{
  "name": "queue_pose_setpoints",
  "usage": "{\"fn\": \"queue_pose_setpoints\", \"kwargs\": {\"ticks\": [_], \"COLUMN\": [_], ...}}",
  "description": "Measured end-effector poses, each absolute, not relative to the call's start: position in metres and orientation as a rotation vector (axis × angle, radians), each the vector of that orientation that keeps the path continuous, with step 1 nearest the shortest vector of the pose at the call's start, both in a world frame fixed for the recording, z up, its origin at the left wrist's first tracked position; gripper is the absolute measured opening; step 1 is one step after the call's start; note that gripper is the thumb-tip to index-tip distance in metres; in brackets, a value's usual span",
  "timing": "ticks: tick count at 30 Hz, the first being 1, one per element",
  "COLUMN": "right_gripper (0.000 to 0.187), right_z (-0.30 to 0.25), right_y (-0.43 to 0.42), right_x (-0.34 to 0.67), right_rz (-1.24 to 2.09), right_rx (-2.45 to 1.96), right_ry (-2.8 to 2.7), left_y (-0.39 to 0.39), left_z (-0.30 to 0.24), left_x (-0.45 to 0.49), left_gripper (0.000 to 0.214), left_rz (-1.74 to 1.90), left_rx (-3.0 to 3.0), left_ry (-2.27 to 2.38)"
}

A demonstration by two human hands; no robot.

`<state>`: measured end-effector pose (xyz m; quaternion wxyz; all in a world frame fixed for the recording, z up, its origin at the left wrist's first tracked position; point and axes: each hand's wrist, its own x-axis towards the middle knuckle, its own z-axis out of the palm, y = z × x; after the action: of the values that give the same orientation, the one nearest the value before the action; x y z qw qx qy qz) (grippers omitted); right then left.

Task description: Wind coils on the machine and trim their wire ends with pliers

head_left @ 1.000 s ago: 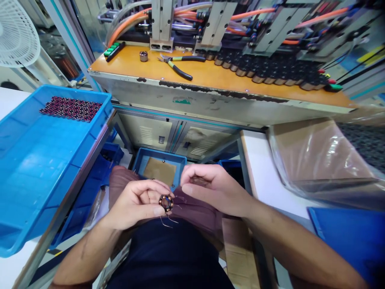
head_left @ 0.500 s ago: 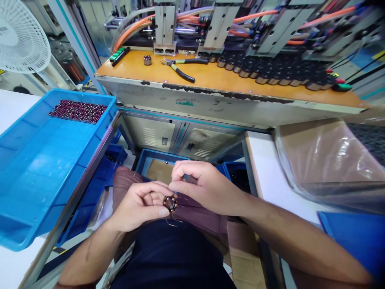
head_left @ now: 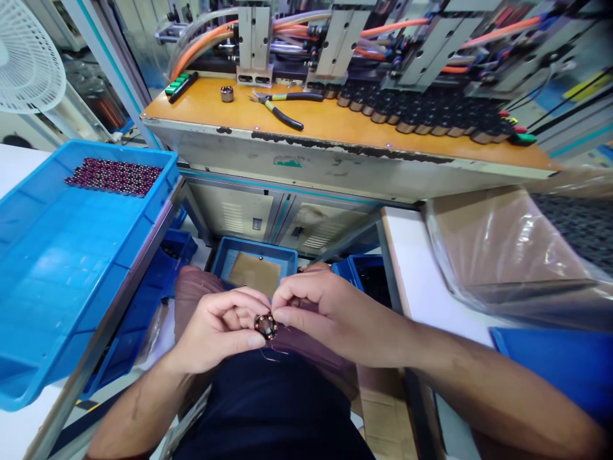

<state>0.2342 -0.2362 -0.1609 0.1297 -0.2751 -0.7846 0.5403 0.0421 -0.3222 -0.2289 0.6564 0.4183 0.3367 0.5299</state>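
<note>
A small ring-shaped motor stator (head_left: 266, 326) with copper windings is pinched between the thumb and fingers of my left hand (head_left: 218, 329), above my lap. Fine loose wires (head_left: 275, 352) stick out from it on the lower side and the right. My right hand (head_left: 325, 313) is closed, with thumb and index fingertip pressed together at the stator's upper right edge. What lies between those fingertips is too small to make out.
On the left stands a blue tray (head_left: 90, 236) with many stators (head_left: 115, 177). The orange bench (head_left: 211, 118) ahead carries pliers (head_left: 282, 105), one loose stator (head_left: 227, 94) and rows of black-topped parts (head_left: 412, 115). A plastic-lined carton (head_left: 502, 236) is on the right.
My right fingertips have come down from above the stator to its upper right edge. My left hand still holds the stator, which looks slightly turned. The whole view has shifted a little.
</note>
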Motion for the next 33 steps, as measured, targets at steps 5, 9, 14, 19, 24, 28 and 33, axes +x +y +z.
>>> {"fn": "queue_pose_setpoints", "kwargs": {"ticks": [5, 9, 14, 19, 24, 28, 33], "right_gripper": [0.017, 0.017, 0.017, 0.016, 0.015, 0.007, 0.012], "right_z": [-0.162, -0.162, -0.163, -0.165, -0.166, -0.168, -0.176], "right_y": [-0.239, -0.241, -0.242, -0.246, -0.249, -0.244, -0.234], "right_x": [0.236, 0.236, 0.239, 0.238, 0.239, 0.251, 0.253], "right_rz": [1.559, 1.578, 1.591, 1.59, 1.536, 1.393, 0.726], "right_rx": [-0.718, -0.71, -0.71, -0.69, -0.683, -0.498, -0.261], "right_ry": [-2.297, -2.26, -2.222, -2.206, -2.222, -2.376, -2.448], "left_y": [-0.322, -0.32, -0.318, -0.318, -0.318, -0.319, -0.318], "left_z": [-0.233, -0.236, -0.235, -0.234, -0.232, -0.231, -0.228], "left_x": [0.04, 0.043, 0.043, 0.041, 0.042, 0.044, 0.046], "left_gripper": [0.024, 0.029, 0.035, 0.039, 0.036, 0.032, 0.032], "left_rz": [1.164, 1.175, 1.199, 1.194, 1.22, 1.227, 1.176], "left_rx": [0.864, 0.828, 0.844, 0.896, 0.913, 0.865, 0.809], "left_ry": [0.672, 0.625, 0.642, 0.624, 0.621, 0.622, 0.55]}}
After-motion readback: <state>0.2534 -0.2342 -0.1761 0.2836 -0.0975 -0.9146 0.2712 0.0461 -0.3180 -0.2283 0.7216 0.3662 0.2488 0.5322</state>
